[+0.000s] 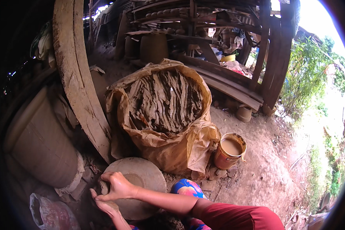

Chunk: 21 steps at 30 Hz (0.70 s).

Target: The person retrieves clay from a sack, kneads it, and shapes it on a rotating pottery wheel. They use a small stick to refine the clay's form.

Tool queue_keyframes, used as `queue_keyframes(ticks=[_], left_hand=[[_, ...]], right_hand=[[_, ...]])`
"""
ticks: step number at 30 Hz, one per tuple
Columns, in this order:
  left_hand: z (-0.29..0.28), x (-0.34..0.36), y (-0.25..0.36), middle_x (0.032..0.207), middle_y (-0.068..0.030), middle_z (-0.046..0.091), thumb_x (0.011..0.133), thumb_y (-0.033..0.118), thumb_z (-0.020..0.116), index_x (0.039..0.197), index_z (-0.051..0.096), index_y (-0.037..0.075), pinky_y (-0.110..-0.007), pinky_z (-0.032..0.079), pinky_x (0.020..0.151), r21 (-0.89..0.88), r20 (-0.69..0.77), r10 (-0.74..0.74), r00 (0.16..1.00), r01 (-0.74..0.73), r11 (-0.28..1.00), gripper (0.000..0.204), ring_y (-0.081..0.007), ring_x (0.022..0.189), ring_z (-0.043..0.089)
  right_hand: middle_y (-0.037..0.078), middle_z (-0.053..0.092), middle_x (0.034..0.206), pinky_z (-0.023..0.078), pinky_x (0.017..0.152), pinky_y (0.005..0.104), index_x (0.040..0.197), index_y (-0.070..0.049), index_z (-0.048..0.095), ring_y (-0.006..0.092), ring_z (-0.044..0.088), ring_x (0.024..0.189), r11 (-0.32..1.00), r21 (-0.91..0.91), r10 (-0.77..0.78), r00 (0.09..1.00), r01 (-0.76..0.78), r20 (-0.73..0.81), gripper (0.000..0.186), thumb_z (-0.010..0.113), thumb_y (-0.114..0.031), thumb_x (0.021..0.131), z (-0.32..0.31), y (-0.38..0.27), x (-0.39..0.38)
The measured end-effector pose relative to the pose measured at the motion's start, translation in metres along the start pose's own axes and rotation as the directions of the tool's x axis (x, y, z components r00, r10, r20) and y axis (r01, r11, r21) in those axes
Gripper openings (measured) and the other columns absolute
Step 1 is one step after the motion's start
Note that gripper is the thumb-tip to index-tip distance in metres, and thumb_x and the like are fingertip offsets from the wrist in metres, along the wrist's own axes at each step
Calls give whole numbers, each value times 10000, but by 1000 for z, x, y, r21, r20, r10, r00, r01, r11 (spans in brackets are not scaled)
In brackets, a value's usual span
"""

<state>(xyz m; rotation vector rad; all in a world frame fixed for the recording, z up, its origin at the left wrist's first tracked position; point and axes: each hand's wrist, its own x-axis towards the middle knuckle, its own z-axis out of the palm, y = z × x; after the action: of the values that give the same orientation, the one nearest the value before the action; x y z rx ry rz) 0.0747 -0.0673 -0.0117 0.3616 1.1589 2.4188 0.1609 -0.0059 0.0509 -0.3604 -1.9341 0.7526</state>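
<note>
My right hand (118, 186) curls its fingers round a small grey-brown lump of clay (104, 187). Just below it, my left hand (106, 206) is cupped palm-up against the same lump, its fingers partly hidden. Both hands are over the left edge of a round, flat, clay-smeared disc (151, 184), which has a darker damp patch near its middle. Beyond the disc stands a large brown sack (168, 153), its mouth folded open. Packed inside are thick, ridged layers of wet clay (163, 99).
Right of the sack stands a bucket (223, 159) of muddy water. A wooden post (78, 76) leans at the left, beside a big clay pot (46, 142). A crumpled plastic bag (51, 212) lies lower left. A small pot (243, 113) sits near wooden planks (234, 90).
</note>
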Motion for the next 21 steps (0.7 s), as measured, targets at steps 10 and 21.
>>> queue_keyframes(ticks=[10,21], left_hand=[[8,-5,7,1259,-146,328,864,427,274,1260,302,23,-358,234,975,32,15,-56,998,56,998,566,-231,1169,319],[-40,40,-53,1235,-155,368,809,530,273,1281,275,90,-430,212,991,-118,526,-103,844,193,974,645,-266,1166,331]], right_hand=[[167,489,468,418,462,372,571,2,544,315,506,434,986,55,163,974,-157,-159,411,634,-395,629,8,-7,-11],[230,557,698,455,635,373,846,58,532,369,560,672,990,134,39,993,-54,110,625,638,-504,593,17,-2,-13]])
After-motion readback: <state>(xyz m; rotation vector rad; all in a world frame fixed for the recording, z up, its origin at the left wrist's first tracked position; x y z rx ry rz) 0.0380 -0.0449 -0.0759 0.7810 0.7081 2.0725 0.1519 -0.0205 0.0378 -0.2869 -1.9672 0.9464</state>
